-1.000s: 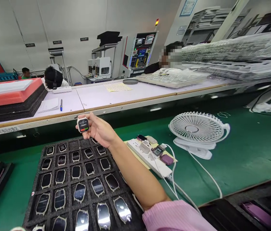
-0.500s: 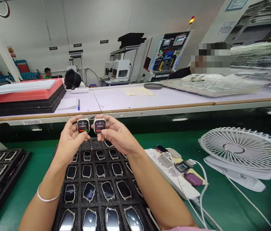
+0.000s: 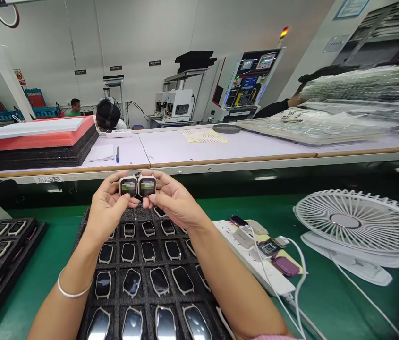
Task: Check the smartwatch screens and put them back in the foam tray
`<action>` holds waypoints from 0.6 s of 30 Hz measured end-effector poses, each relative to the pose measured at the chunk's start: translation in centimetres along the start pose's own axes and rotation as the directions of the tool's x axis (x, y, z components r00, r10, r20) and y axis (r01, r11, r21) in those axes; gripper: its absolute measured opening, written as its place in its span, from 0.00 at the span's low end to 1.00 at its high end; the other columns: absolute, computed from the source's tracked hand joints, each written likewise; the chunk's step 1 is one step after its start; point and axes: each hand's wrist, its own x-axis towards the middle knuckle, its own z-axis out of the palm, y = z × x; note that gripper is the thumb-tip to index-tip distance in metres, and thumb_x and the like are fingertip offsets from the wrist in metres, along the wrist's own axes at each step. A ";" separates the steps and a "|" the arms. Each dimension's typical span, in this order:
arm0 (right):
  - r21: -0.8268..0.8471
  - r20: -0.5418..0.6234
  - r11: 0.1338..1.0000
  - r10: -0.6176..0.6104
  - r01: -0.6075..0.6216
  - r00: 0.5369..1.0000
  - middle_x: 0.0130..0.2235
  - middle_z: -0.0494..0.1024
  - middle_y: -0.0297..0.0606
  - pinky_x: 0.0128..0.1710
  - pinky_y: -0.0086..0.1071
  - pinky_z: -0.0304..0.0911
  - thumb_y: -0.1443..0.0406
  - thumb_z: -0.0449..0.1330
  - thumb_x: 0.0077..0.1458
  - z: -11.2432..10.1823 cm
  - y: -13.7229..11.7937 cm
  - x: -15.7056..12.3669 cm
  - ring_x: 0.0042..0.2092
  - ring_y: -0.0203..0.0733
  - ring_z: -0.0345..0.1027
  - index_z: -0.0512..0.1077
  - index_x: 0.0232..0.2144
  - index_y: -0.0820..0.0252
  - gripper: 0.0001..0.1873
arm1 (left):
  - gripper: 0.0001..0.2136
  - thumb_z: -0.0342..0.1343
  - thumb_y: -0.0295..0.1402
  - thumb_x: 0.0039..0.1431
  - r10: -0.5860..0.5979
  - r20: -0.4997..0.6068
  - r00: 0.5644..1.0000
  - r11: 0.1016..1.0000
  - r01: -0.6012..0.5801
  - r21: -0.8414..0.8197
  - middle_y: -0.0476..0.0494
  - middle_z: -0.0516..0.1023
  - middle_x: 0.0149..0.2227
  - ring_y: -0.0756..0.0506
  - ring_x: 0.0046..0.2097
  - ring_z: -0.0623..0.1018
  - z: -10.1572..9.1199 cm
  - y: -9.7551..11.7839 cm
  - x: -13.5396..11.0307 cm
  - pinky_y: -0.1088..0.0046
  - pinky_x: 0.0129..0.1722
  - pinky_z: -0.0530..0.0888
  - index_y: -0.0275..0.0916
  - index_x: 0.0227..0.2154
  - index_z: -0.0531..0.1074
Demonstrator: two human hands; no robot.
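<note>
My left hand [image 3: 109, 203] is closed round a strapless smartwatch [image 3: 128, 186], its thumb at the lower edge of the lit screen. A second smartwatch [image 3: 147, 185] is gripped the same way by my right hand [image 3: 171, 200]. Both watches are held upright side by side, almost touching, and both screens show a similar picture with a green and a pale band. Beneath my hands lies a black foam tray [image 3: 117, 302] with rows of watch bodies in its compartments, their screens dark. My forearms cover parts of the tray's sides.
At left sits another foam tray [image 3: 25, 255] of watches. To the right are a white power strip [image 3: 273, 278] with chargers and cables, and a white fan [image 3: 348, 222]. A raised shelf [image 3: 171, 153] runs across, bearing foam sheets [image 3: 43, 137] and a pen [image 3: 117, 155]. Other people are beyond it.
The left watch has moved right, closer to the other one. Both screens have changed from dark text pages with a red and green strip to pictures with green and pale bands.
</note>
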 end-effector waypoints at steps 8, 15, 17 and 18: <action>0.016 -0.049 1.000 0.000 0.001 0.999 0.35 0.73 0.31 0.26 0.29 0.64 0.65 0.66 0.52 0.1 0.4 0.1 0.24 0.29 0.66 0.71 0.46 0.57 0.17 | 0.18 0.61 0.30 0.54 -0.008 -0.006 1.000 1.000 0.008 0.005 0.49 0.78 0.35 0.51 0.27 0.81 0.0 0.1 -0.1 0.75 0.31 0.82 0.38 0.49 0.72; 0.000 -0.043 1.000 -0.007 0.007 0.999 0.35 0.73 0.30 0.27 0.30 0.65 0.67 0.66 0.50 0.2 0.4 0.0 0.25 0.30 0.66 0.71 0.45 0.56 0.19 | 0.18 0.62 0.30 0.53 0.004 -0.001 1.000 1.000 -0.004 -0.001 0.49 0.78 0.35 0.51 0.27 0.81 0.0 0.0 0.0 0.76 0.30 0.82 0.38 0.49 0.72; 0.003 -0.036 1.000 -0.009 0.009 0.999 0.35 0.73 0.30 0.28 0.30 0.66 0.69 0.65 0.48 0.2 0.3 0.0 0.26 0.30 0.67 0.71 0.45 0.56 0.20 | 0.19 0.61 0.29 0.53 0.005 -0.001 1.000 1.000 -0.005 -0.007 0.49 0.78 0.36 0.51 0.27 0.82 -0.1 0.0 -0.1 0.76 0.31 0.82 0.38 0.49 0.72; 0.004 -0.037 1.000 -0.010 0.010 0.999 0.35 0.73 0.30 0.28 0.30 0.66 0.70 0.64 0.47 0.2 0.2 0.0 0.26 0.30 0.67 0.71 0.45 0.56 0.20 | 0.19 0.61 0.29 0.53 0.003 -0.001 1.000 1.000 -0.003 -0.009 0.49 0.78 0.36 0.51 0.27 0.82 -0.1 0.0 -0.1 0.76 0.31 0.82 0.38 0.50 0.72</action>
